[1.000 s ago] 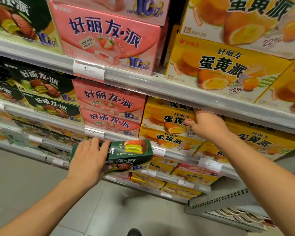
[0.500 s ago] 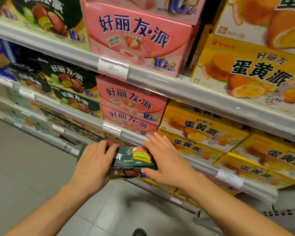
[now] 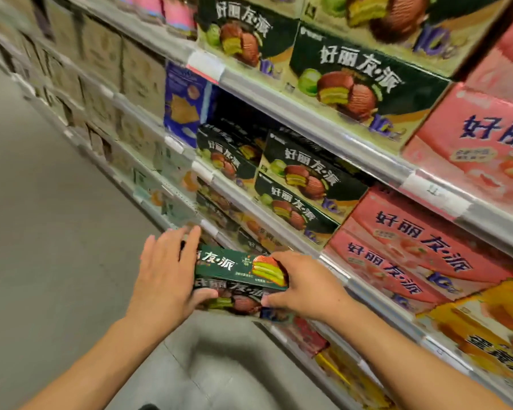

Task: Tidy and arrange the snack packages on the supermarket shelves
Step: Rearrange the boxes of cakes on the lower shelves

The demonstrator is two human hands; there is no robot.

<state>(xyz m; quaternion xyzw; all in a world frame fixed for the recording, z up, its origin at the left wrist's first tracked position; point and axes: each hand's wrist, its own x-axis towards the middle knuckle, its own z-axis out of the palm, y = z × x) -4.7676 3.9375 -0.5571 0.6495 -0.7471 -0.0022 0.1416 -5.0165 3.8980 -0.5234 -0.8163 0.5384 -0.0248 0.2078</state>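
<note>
Far left, a row of pale beige cartons (image 3: pixel 101 84) runs along the shelves, too blurred to count. Next comes one blue snack box (image 3: pixel 184 105) standing on the second shelf.

In the foreground the left hand (image 3: pixel 163 276) grips the left end of a dark green rectangular cardboard pie box (image 3: pixel 237 269), fingers spread over its top edge and thumb tucked beneath. The right hand (image 3: pixel 305 284) clasps the box's right end, fingers over the top and thumb under the front face. The two hands are apart, one at each end, both clamped on this single box. It is held lengthwise in front of the lower shelf edge, above the grey floor (image 3: pixel 42 232), clear of the shelves.

Behind it, on the second shelf, three dark green pie boxes (image 3: pixel 305 179) of the same design show plainly: one on the left and two stacked on the right. On the top shelf, three larger green pie boxes (image 3: pixel 359 81) are visible, partly cropped.

Further right, two pink cardboard pie boxes (image 3: pixel 409 247) lie stacked on the second shelf, with one larger pink box (image 3: pixel 480 134) above them on the top shelf. At the far right, yellow cardboard boxes (image 3: pixel 486 329) sit lower down; their number cannot be told. Four white price labels (image 3: pixel 433 192) show clearly on the metal shelf rails (image 3: pixel 323 134).
</note>
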